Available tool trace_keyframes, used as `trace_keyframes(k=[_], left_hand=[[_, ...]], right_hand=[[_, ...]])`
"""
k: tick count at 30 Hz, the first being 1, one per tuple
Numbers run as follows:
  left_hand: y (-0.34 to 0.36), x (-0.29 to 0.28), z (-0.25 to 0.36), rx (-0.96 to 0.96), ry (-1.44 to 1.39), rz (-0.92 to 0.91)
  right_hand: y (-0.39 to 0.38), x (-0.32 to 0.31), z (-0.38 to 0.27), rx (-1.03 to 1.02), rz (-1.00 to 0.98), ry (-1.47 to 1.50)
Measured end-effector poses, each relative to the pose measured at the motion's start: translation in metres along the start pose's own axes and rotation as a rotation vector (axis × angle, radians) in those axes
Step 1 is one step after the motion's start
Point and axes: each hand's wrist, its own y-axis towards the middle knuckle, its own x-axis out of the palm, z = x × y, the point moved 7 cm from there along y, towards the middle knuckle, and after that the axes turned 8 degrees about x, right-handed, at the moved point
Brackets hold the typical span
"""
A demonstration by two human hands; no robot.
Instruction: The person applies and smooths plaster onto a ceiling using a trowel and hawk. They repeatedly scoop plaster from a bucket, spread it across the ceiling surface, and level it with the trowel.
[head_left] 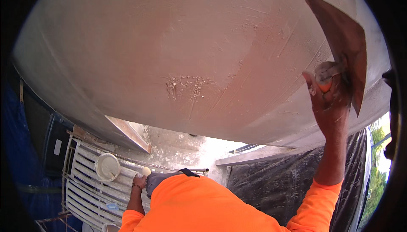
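Raised at the upper right, my right hand (333, 100) is closed round the handle of a plastering trowel (354, 41), with the thumb sticking up beside the grip. Its wide blade stands tilted close to the wall (190, 28); whether the edge touches cannot be told. Damp grey-brown plaster coats that wall, with scrape lines and a rough, crumbly patch (186, 87) near the middle. Low by my hip, my left hand (139, 181) has its fingers curled, next to a small cream-coloured rounded thing (146, 171). What it holds is too small to make out.
Below lies a slatted metal platform (82, 177) bearing a white bucket (107, 167) with a tool in it. Part of another bucket (111, 228) shows at the lower edge. Dark sheeting (271, 181) hangs at the right, blue sheeting (17, 147) at the left.
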Motion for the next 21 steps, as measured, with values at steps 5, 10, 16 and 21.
trace_keyframes(k=[5,10,16,21], left_hand=[[-0.010,-0.018,0.005,-0.001,0.104,-0.082],[-0.012,-0.043,0.025,0.024,0.195,-0.109],[-0.021,-0.057,0.040,0.104,0.183,-0.005],[-0.032,-0.051,0.031,0.048,0.005,-0.055]], right_hand=[[-0.145,0.135,-0.100,0.024,-0.499,0.114],[-0.159,0.195,-0.164,0.021,-0.665,0.162],[-0.092,0.212,-0.162,0.117,-1.082,0.324],[-0.022,0.198,-0.149,0.180,-1.123,0.420]])
